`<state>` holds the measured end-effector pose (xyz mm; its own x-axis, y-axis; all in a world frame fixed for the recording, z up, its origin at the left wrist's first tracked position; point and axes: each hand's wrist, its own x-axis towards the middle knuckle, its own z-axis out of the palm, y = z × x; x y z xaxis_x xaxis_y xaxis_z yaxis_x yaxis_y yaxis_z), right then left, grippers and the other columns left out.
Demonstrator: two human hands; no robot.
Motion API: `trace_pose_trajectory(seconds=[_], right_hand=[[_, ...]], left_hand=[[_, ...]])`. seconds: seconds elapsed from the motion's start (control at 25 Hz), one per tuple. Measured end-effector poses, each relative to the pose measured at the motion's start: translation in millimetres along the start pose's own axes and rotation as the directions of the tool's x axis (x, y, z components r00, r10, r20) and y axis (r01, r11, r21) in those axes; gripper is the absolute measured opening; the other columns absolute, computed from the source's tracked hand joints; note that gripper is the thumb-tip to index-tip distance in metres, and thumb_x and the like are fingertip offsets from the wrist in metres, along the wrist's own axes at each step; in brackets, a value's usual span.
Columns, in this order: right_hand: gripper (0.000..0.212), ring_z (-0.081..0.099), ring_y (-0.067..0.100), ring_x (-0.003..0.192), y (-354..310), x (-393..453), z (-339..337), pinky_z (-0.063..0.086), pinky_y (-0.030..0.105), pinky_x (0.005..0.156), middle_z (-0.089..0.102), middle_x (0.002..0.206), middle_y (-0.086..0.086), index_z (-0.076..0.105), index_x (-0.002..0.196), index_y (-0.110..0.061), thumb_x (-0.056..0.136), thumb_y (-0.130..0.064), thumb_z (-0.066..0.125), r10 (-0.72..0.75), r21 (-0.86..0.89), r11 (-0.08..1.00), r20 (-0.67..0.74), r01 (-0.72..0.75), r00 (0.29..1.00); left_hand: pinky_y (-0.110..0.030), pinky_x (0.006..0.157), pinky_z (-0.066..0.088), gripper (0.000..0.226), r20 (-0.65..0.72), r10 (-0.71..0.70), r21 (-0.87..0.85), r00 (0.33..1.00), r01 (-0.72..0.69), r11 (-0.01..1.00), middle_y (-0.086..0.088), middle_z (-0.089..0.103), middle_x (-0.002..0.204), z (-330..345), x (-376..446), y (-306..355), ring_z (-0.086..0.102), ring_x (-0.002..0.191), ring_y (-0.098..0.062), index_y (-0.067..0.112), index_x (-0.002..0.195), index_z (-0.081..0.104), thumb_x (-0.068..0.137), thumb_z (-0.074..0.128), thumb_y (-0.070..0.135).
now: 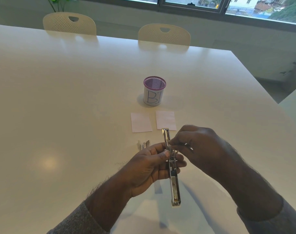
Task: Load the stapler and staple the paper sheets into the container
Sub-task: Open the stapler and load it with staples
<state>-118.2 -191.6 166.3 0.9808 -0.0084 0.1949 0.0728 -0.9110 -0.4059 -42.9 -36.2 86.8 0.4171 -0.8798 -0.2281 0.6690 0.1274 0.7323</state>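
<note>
- The container (pixel 154 91) stands upright a little above the middle of the frame. It is a mesh cup with a purple rim and a white label with hand-drawn letters. What is inside it cannot be seen from here.
- Two paper sheets (pixel 141 122) (pixel 166 120) lie flat side by side just below the container, apart from each other and from the cup.
- Some loose staple strips (pixel 143 144) lie on the table, left of the stapler and just below the left sheet.
- The table (pixel 59 98) is white and glossy and fills most of the frame. Behind it two pale chairs (pixel 69 22) (pixel 164 33) stand at the far edge, with a window (pixel 194 4) along the top and a green plant (pixel 57 2) in the upper left.
- The stapler (pixel 172 168) is metal and opened out long. Its long axis runs nearly vertical in the frame, from lower centre up toward the right sheet, and its far tip overlaps that sheet's lower edge.
- The left hand (pixel 149 168) grips the stapler at its middle, thumb on top.
- The right hand (pixel 196 146) has curled fingers that pinch something small at the upper arm of the stapler; what it is cannot be told.
</note>
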Motion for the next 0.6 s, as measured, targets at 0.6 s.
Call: trace_pose_trajectory(seconds=[0.6], right_hand=[[0.02, 0.065, -0.003, 0.064, 22, 5, 7, 0.045, 0.008, 0.053, 0.069, 0.071, -0.024, 0.066, 0.068, -0.035, 0.077, -0.025, 0.081, 0.261, 0.188, 0.934, 0.216, -0.303, 0.941]], left_hand=[[-0.041, 0.091, 0.056, 0.034, 0.085, -0.027, 0.064, 0.996, 0.021, 0.998, -0.017, 0.067, 0.118, -2, -2, 0, 0.064, 0.115, -0.036, 0.002, 0.132, 0.054, 0.098, 0.051, 0.004]])
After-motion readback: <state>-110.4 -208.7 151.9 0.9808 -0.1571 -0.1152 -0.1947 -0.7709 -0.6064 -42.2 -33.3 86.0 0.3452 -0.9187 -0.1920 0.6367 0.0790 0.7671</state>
